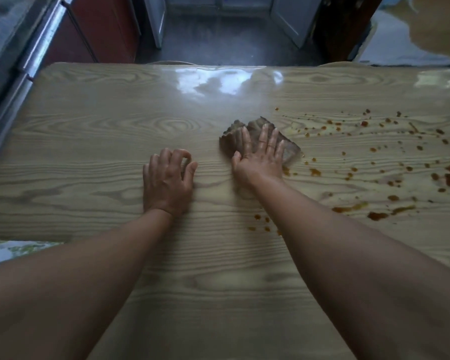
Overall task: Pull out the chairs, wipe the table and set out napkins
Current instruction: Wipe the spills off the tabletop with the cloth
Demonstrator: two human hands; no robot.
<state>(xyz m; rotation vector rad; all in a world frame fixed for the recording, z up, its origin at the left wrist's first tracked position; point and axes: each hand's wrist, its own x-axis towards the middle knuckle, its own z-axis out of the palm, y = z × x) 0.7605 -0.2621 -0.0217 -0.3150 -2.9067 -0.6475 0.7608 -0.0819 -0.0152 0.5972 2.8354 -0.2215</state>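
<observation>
Woodgrain table (89, 152), crumpled brown cloth (231, 137)

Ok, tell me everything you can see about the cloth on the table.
The cloth is a small, brownish, wrinkled rag pressed flat on the wood-grain table. The right hand presses on it with straight, spread fingers, covering its middle. Its right edge sits beside the orange-brown spills.

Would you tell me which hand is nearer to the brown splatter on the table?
Right. The right hand presses the cloth at the left edge of the splatter; the left hand rests further left.
</observation>
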